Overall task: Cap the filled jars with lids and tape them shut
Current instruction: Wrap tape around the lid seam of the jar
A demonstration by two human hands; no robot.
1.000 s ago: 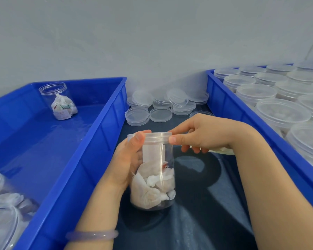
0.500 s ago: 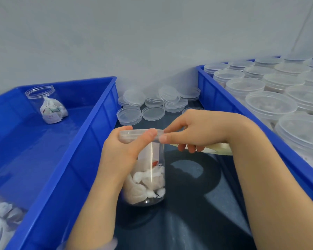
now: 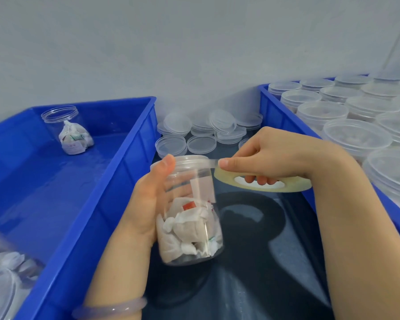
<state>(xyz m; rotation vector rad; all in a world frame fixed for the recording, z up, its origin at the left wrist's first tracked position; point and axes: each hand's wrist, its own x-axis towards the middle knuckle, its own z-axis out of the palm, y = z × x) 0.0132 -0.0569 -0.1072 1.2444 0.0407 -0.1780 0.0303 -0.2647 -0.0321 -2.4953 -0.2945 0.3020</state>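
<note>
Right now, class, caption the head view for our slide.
Left hand grips a filled, capped jar; right hand stretches tape from a roll to its lid.

Jar [image 3: 189,227]: clear glossy plastic. Tape roll [image 3: 263,184]: translucent, shiny. Bins [image 3: 116,181]: smooth blue plastic. Tabletop [image 3: 263,262]: dark, glossy.

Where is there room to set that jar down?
Left bin floor, between the open jar at back and the near-corner jars; table between the bins. Crowded: right bin, full of capped jars; lids at the table's back.
</note>
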